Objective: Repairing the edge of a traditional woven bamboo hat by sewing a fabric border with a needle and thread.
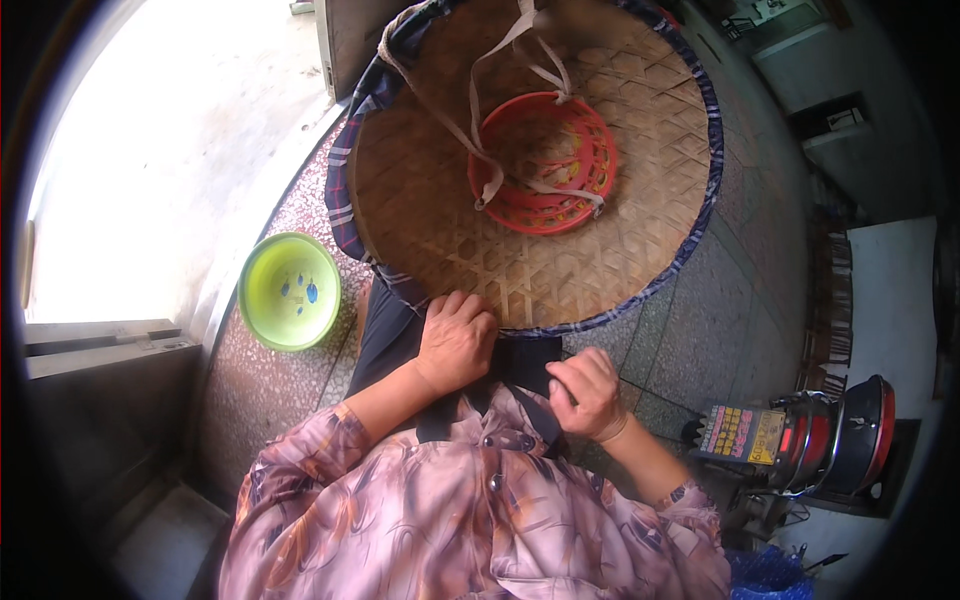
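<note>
A wide woven bamboo hat (640, 210) lies across my lap with its inside facing up. Dark plaid cloth (343, 190) wraps its rim, loose and bunched along the left side. At the hat's middle sits a red plastic head ring (545, 218), with pale cloth straps (440, 112) tied to it. My left hand (457, 342) is closed over the near rim, its fingers curled on the cloth edge. Just right of it, apart from the rim, my right hand (590, 393) is held in a pinch; anything between its fingertips is too small to make out.
A green basin (290, 292) with blue marks inside stands on the speckled floor at left, beside a bright doorway (180, 130). To the right are a yellow and grey printed box (740, 434) and a black and red pot (862, 435). A blue bag (768, 574) lies at lower right.
</note>
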The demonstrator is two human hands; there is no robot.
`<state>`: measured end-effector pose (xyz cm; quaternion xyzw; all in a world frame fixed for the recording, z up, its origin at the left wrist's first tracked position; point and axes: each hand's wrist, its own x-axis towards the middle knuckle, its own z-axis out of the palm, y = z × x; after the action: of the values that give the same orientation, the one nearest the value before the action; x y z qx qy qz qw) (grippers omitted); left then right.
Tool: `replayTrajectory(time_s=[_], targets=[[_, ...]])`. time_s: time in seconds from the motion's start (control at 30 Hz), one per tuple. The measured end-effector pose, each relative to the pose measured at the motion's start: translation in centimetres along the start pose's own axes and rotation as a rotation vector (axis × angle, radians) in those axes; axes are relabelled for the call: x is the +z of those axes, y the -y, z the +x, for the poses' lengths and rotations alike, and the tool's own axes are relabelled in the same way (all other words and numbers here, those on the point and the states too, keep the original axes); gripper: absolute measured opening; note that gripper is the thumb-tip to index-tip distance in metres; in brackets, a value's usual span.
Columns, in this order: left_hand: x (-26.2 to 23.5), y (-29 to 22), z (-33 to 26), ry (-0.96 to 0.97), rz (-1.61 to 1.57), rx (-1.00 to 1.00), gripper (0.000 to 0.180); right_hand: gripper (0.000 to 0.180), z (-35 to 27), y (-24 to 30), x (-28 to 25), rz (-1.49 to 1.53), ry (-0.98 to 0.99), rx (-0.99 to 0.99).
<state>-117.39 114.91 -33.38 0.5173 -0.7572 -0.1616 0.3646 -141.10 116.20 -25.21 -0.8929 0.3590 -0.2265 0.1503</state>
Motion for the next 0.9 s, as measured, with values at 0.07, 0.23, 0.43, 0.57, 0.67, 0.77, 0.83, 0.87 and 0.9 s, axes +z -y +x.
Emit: replayTrajectory(time_s=[0.07,0.23,0.43,0.57,0.67,0.77,0.83,0.87,0.9], targets=[[0.0,0.0,-0.1,0.001,0.005,-0.005,0.013,0.024,-1.0,-0.7,-0.4,-0.024,-0.087,0.124],[0.0,0.1,-0.3,-0.005,-0.007,0.001,0.015,0.026,-5.1,-5.4,2.2,0.503,-0.286,0.921],[0.0,-0.1,0.0,-0.012,-0.004,0.013,0.012,0.017,-3.9,-4.9,5.6,0.291,-0.133,0.705],[0.1,-0.1,-0.2,0.009,-0.011,-0.01,0.015,0.015,-3.7,-4.8,6.5,0.178,-0.218,0.605],[0.1,0.0,-0.2,0.008,-0.013,-0.009,0.014,0.013,-3.2,-4.1,6.5,0.151,-0.267,0.497],[0.0,0.0,-0.3,0.011,-0.011,-0.007,0.015,0.009,-2.5,-3.6,6.1,-0.063,-0.292,0.285],[0.0,0.0,-0.2,0.014,-0.011,-0.009,0.015,0.009,-2.4,-3.5,5.8,-0.105,-0.24,0.258],[0.0,0.0,-0.2,0.016,-0.01,-0.01,0.015,0.009,-2.6,-3.3,5.7,-0.104,-0.241,0.259],[0.0,0.0,-0.1,0.017,-0.01,-0.009,0.015,0.009,-2.9,-3.0,5.7,0.171,-0.216,0.469]])
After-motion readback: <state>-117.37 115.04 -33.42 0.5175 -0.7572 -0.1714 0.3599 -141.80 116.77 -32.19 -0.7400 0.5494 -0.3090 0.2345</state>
